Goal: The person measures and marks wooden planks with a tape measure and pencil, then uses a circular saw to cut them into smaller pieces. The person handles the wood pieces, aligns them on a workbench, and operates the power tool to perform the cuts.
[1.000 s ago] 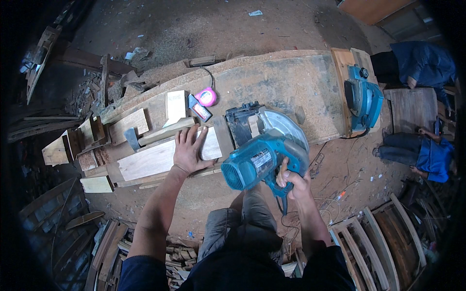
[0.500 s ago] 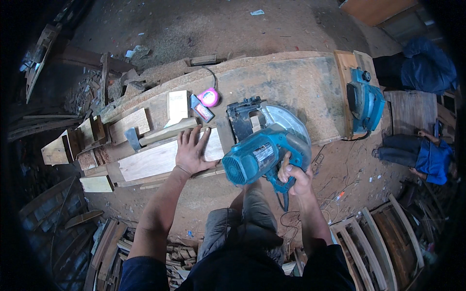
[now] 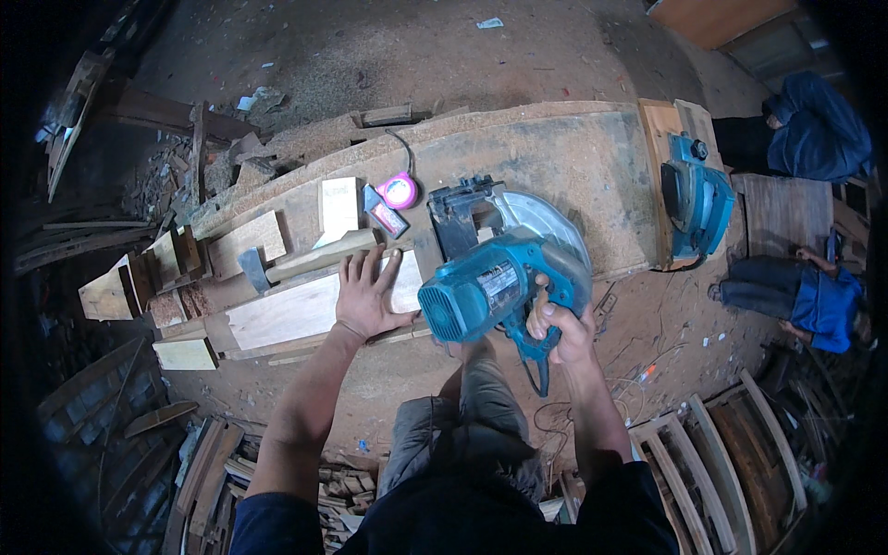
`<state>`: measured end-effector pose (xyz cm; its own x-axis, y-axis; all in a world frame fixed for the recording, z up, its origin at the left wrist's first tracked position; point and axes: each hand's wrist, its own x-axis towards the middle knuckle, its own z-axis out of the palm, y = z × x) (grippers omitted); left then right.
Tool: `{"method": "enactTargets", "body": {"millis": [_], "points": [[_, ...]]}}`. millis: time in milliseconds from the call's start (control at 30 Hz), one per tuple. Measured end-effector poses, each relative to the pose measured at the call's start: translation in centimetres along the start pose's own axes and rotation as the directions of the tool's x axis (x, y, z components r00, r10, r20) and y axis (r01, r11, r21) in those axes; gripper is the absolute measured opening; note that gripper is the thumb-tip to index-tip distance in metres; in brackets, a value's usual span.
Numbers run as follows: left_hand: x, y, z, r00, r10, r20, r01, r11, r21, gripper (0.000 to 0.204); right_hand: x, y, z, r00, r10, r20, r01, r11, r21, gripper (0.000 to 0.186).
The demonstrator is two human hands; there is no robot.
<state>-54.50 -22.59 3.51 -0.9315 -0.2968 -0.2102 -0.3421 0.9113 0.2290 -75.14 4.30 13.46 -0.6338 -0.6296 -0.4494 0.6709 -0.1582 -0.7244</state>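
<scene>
My left hand [image 3: 367, 298] lies with fingers spread on a pale wooden board [image 3: 277, 312], pressing it flat on the workbench [image 3: 564, 153]. My right hand [image 3: 566, 333] is wrapped round the rear handle of a teal circular saw [image 3: 476, 289]. The saw's black base plate is by the right end of the board. Its silver guard faces away from me, and the blade itself is hidden. Beyond my left hand lie a pink tape measure [image 3: 398, 191], a small dark-and-red box [image 3: 387, 218] and a tool with a grey metal head [image 3: 252, 269] and wooden handle.
A teal electric planer [image 3: 698, 202] rests at the bench's right end. Wood offcuts [image 3: 248, 242] are spread over the left part. Two people in blue [image 3: 823, 301] sit off to the right. Curved wooden pieces [image 3: 726, 462] stand at the lower right; cords trail on the floor.
The circular saw has shifted slightly left and tilted a little in my right hand. My left hand stays at nearly the same place on the board.
</scene>
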Motion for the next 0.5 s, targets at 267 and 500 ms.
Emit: {"method": "enactTargets", "body": {"millis": [267,500], "points": [[0.3,0.1,-0.3,0.998,-0.027,0.056,0.029,0.999,-0.026,0.113,3.7,-1.2,1.5,1.0,0.002,0.031,-0.003,0.999,0.036,0.038],[0.2,-0.1,0.0,0.998,-0.039,0.049,0.041,0.999,-0.036,0.114,7.7,-3.8,3.1,0.998,-0.032,0.055,0.033,0.999,-0.021,0.041]]}}
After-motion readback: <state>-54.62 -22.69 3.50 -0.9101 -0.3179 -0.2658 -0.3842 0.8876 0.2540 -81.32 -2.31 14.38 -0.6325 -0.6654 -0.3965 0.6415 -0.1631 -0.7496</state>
